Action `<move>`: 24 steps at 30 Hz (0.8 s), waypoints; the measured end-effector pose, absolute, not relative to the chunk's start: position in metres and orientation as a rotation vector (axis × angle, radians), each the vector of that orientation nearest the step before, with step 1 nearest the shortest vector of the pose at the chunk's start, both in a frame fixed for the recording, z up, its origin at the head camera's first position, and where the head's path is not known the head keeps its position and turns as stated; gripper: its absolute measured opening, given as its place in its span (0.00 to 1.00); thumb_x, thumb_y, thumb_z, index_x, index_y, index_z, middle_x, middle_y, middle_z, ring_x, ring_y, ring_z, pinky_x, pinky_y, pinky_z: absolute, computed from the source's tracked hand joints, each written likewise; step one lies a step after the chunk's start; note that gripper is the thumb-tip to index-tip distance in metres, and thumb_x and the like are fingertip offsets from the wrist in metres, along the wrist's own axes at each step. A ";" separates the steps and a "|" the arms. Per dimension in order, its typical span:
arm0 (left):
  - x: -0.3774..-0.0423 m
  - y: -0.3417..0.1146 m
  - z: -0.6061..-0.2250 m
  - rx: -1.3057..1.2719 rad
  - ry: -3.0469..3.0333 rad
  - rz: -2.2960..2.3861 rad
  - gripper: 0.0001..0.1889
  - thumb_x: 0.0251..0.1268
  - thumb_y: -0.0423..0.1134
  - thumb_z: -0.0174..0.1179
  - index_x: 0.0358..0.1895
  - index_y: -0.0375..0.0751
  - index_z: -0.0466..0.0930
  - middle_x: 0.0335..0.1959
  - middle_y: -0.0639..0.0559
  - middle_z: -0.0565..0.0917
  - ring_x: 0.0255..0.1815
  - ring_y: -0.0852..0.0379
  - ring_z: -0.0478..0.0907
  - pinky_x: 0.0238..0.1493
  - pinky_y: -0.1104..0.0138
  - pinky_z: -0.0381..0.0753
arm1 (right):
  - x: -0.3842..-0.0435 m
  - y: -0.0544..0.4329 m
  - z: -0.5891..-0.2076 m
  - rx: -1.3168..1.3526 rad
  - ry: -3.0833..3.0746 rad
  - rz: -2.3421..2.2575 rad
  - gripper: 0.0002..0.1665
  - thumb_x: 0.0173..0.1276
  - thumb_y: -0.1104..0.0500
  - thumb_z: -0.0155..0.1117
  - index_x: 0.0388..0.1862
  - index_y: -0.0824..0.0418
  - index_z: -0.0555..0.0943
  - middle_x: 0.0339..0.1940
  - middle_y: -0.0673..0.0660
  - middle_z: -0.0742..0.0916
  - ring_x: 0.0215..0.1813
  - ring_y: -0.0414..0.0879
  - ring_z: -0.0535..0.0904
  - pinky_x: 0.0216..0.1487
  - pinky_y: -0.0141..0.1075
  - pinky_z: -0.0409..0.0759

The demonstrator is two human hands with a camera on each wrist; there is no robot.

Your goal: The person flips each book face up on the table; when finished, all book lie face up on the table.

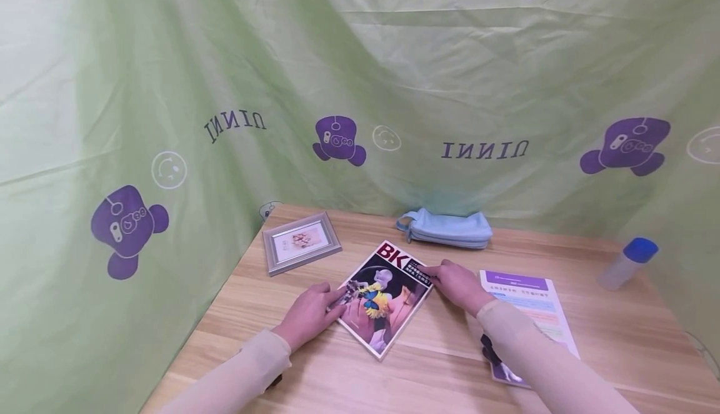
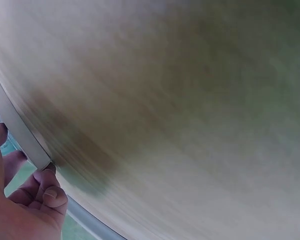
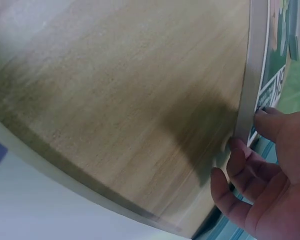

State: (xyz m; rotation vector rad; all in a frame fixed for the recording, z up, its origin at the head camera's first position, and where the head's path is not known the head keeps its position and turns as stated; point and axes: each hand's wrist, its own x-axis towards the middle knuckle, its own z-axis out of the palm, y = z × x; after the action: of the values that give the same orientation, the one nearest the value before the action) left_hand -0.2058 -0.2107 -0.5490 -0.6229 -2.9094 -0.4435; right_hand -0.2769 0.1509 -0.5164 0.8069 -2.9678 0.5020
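Note:
A magazine (image 1: 375,298) with a dark picture cover and large red letters "BK" lies at a slant over the wooden table, between both hands. At its left edge, my left hand (image 1: 308,315) pinches the side, thumb and forefinger spread along it. My right hand (image 1: 458,284) grips the opposite upper edge. In the right wrist view the thumb of the right hand (image 3: 275,180) lies on the cover of the magazine (image 3: 252,65), with a forefinger at its pale side. The left wrist view has the left hand (image 2: 25,205) at the magazine's pale edge (image 2: 20,120).
A silver picture frame (image 1: 273,252) lies back left. Behind the magazine is a light blue pencil case (image 1: 450,226). A printed sheet (image 1: 554,314) with a purple header lies partly under the right forearm. Far right stands a blue-capped bottle (image 1: 627,264). A green curtain (image 1: 394,76) hangs behind.

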 end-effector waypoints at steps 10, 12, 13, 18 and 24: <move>-0.200 -0.208 -0.548 -0.591 -2.913 -0.445 0.24 0.71 0.54 0.66 0.64 0.45 0.85 0.31 0.57 0.73 0.28 0.60 0.68 0.34 0.62 0.78 | -0.282 0.145 -0.522 0.803 -2.973 0.483 0.22 0.78 0.63 0.62 0.68 0.52 0.84 0.36 0.60 0.79 0.32 0.52 0.79 0.36 0.51 0.84; -0.199 -0.208 -0.548 -0.586 -2.913 -0.443 0.25 0.71 0.54 0.67 0.64 0.45 0.85 0.30 0.57 0.73 0.27 0.61 0.68 0.34 0.63 0.78 | -0.284 0.143 -0.523 0.812 -2.964 0.494 0.23 0.77 0.64 0.62 0.68 0.52 0.84 0.36 0.61 0.78 0.32 0.53 0.79 0.35 0.52 0.84; -0.198 -0.208 -0.548 -0.588 -2.911 -0.451 0.25 0.71 0.54 0.67 0.64 0.44 0.85 0.29 0.57 0.73 0.27 0.61 0.68 0.33 0.62 0.77 | -0.285 0.141 -0.523 0.813 -2.962 0.499 0.23 0.77 0.64 0.62 0.68 0.52 0.84 0.37 0.61 0.78 0.32 0.53 0.79 0.35 0.51 0.84; -0.193 -0.206 -0.547 -0.593 -2.904 -0.456 0.25 0.71 0.54 0.67 0.63 0.42 0.86 0.30 0.55 0.76 0.27 0.60 0.72 0.35 0.59 0.81 | -0.289 0.136 -0.524 0.787 -2.972 0.502 0.25 0.77 0.66 0.59 0.68 0.51 0.83 0.37 0.61 0.77 0.33 0.54 0.79 0.36 0.52 0.84; -0.188 -0.203 -0.547 -0.595 -2.892 -0.414 0.25 0.71 0.55 0.66 0.62 0.42 0.86 0.33 0.49 0.82 0.31 0.54 0.79 0.40 0.56 0.84 | -0.293 0.133 -0.526 0.763 -2.988 0.504 0.27 0.78 0.67 0.55 0.69 0.49 0.83 0.38 0.63 0.78 0.36 0.57 0.80 0.40 0.56 0.85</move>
State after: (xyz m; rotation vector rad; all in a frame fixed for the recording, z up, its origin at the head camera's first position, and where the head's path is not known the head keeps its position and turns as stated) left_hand -0.1882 -0.2026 -0.5474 -0.5952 -2.8917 -0.4142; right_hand -0.2932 0.1327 -0.5256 0.7626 -2.9876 0.5042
